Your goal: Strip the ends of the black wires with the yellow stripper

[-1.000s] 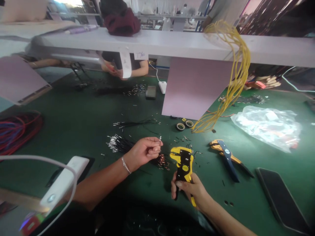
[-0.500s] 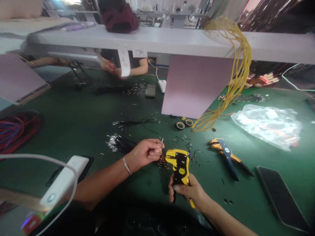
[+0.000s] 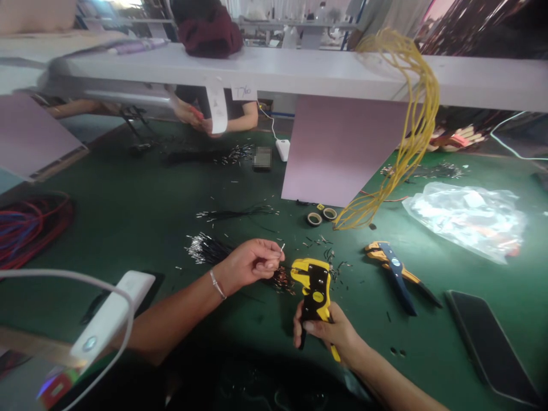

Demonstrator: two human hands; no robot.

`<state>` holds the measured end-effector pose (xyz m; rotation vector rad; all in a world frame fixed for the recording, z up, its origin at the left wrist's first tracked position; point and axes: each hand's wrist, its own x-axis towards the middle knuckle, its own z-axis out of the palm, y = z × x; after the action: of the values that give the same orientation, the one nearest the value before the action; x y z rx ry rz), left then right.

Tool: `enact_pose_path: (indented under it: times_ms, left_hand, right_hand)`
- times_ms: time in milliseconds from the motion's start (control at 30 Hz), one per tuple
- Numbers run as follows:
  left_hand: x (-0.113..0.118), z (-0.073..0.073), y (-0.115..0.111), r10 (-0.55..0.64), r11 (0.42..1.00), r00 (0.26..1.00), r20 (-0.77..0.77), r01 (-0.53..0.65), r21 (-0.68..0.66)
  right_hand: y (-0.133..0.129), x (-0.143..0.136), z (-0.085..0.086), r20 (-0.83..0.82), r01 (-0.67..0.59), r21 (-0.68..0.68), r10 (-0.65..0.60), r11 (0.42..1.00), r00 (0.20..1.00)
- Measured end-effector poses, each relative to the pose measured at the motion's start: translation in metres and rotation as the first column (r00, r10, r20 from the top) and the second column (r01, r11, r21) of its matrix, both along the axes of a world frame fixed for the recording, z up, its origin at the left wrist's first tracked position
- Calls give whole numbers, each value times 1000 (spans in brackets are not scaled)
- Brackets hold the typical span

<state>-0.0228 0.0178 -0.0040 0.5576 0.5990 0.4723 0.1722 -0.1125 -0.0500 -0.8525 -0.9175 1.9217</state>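
My left hand (image 3: pixel 256 262) pinches a short wire (image 3: pixel 282 249) between thumb and fingers, its pale metal tip sticking up. My right hand (image 3: pixel 327 330) is wrapped round the handles of a yellow and black wire stripper (image 3: pixel 315 285). The stripper's jaws point left, just right of my left fingertips; whether the wire reaches into them is too small to tell. Beneath and behind my left hand lies a bundle of black wires (image 3: pixel 209 249) with silvery ends at left and bare copper ends (image 3: pixel 282 279) at right.
A second wire stripper (image 3: pixel 396 268) and a phone (image 3: pixel 490 342) lie at right, near a clear plastic bag (image 3: pixel 466 217). Yellow wires (image 3: pixel 411 125) hang from the shelf (image 3: pixel 299 68). Tape rolls (image 3: pixel 314 219) and scraps lie ahead. A power strip (image 3: pixel 113 314) is at left. Another person's hands (image 3: pixel 201 120) work opposite.
The wire stripper has shifted very slightly right, and the gap between its jaws and my left fingers is a little wider. My left hand has edged slightly left, still pinching the wire.
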Motion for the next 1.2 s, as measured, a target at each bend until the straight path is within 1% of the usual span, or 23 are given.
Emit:
enact_pose_path:
  times_ms: [100, 300, 500, 667, 867, 1200]
  left_hand:
    - [-1, 2, 0, -26, 1000, 1000, -5, 26, 3]
    - [0, 5, -1, 11, 1000, 1000, -24, -11, 29]
    - [0, 7, -4, 48, 992, 997, -65, -40, 121]
    - [1, 7, -10, 74, 978, 993, -95, -54, 200]
    - [1, 6, -11, 70, 981, 992, -101, -50, 189]
    - [3, 7, -9, 52, 990, 994, -92, -40, 133]
  right_hand:
    - [0, 0, 1, -2, -7, -2, 7, 1000, 1000]
    - [0, 0, 1, 39, -56, 33, 55, 998, 998]
    - [-1, 0, 0, 60, -84, 38, 82, 996, 995]
    - [-2, -1, -2, 73, -71, 43, 67, 997, 995]
    - [-3, -2, -3, 89, -53, 51, 48, 997, 995]
    - [-5, -4, -7, 142, 2, -4, -1, 1000, 990]
